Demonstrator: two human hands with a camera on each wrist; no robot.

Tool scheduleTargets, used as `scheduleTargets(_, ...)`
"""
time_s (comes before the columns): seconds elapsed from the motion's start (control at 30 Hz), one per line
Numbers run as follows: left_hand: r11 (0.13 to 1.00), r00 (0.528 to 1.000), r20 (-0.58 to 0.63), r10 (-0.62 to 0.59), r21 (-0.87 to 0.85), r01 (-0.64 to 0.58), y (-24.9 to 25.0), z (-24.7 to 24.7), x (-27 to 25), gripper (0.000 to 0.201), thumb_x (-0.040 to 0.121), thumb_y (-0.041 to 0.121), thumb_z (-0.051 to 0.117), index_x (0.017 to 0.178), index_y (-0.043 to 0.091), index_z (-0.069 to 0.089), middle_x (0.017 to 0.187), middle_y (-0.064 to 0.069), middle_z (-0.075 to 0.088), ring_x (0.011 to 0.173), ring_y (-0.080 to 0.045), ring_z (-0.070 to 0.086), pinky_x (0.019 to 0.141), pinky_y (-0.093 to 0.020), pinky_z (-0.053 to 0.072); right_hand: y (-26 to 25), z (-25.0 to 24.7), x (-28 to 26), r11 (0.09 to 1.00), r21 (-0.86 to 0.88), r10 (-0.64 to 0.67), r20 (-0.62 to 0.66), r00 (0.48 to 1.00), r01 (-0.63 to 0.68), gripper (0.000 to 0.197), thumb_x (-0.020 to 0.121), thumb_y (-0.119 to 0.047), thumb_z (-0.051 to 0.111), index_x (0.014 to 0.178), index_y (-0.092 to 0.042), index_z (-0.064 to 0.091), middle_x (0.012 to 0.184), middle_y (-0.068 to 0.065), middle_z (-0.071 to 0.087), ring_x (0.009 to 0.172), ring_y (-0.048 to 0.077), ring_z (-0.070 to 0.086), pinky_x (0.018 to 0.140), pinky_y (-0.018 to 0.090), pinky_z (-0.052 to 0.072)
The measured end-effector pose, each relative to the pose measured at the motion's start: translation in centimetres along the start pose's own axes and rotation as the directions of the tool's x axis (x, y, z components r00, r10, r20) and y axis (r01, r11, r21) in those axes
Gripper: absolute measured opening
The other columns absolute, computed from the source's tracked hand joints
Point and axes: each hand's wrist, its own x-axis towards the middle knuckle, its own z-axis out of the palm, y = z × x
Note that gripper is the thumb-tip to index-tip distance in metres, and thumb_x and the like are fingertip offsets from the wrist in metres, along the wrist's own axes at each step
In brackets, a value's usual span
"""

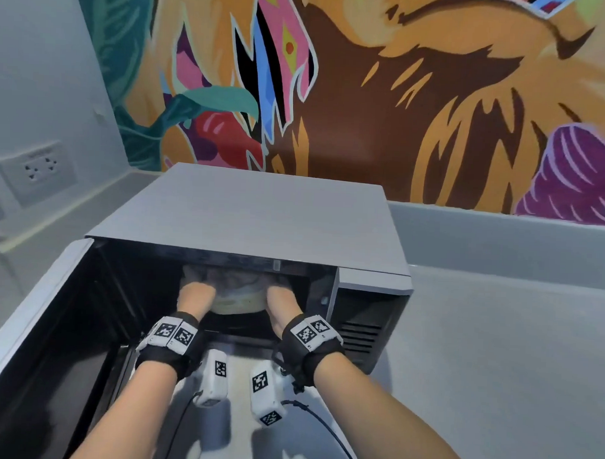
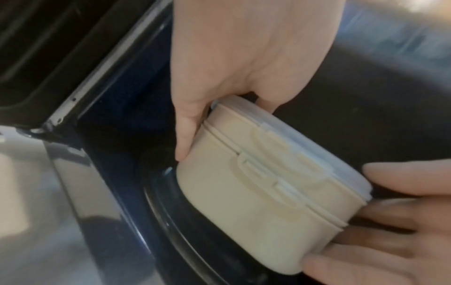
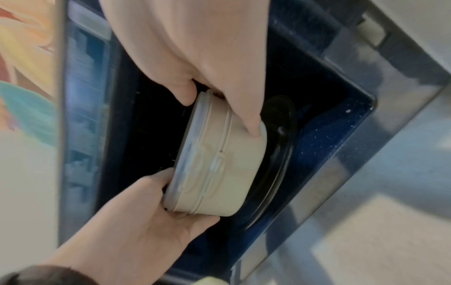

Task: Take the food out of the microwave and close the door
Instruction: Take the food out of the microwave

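Inside the open grey microwave, on its dark glass turntable, sits a cream oval plastic food container with a clear clip-on lid; contents hidden. The left hand and right hand grip opposite ends, fingers curled round it. The door stands open at left.

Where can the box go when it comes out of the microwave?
Bare grey counter right of the microwave, up to the painted wall. Crowded: the cavity, with both hands round the cream box, and the open door on the left.
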Motion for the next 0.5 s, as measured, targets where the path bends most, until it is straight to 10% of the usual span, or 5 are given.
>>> scheduleTargets(0.1, 0.96, 0.987, -0.162, -0.023, -0.279, -0.023, -0.6, -0.4, -2.7, 0.051, 0.095, 0.021, 0.04, 0.137, -0.009, 0.034, 0.14, -0.033, 0.039, 0.128, -0.046, 0.04, 0.109, -0.045, 0.033, 0.6, 0.5, -1.6, 0.982, 0.179, -0.068, 0.015, 0.998, 0.064, 0.024, 0.093, -0.025, 0.037, 0.111, -0.01, 0.045, 0.1, 0.006, 0.047, 0.088, 0.018, 0.046, 0.081, 0.029, 0.043)
scheduleTargets(0.2, 0.944, 0.986, -0.165, -0.015, -0.327, -0.041, -2.2, 0.6, -7.7, 0.066, 0.096, 0.031, 0.039, 0.15, 0.007, 0.012, 0.151, -0.028, 0.023, 0.136, -0.043, 0.03, 0.114, -0.047, 0.026, 4.0, -1.0, -4.4, 0.968, 0.229, -0.128, 0.088, 0.988, 0.105, 0.049, 0.091, -0.035, 0.039, 0.136, -0.018, 0.028, 0.131, 0.006, 0.047, 0.107, 0.024, 0.052, 0.068, 0.025, 0.051)
scheduleTargets(0.5, 0.954, 0.991, 0.107, 0.085, -0.295, -0.05, -6.9, 10.4, -21.2, 0.066, 0.095, 0.028, 0.038, 0.15, 0.023, 0.004, 0.152, -0.022, 0.027, 0.128, -0.041, 0.043, 0.11, -0.048, 0.036, 17.2, -10.4, -16.1, 0.965, 0.242, -0.112, 0.026, 0.993, 0.102, 0.036, 0.097, -0.02, 0.035, 0.132, -0.03, 0.036, 0.132, 0.002, 0.052, 0.116, 0.016, 0.052, 0.094, 0.033, 0.049)
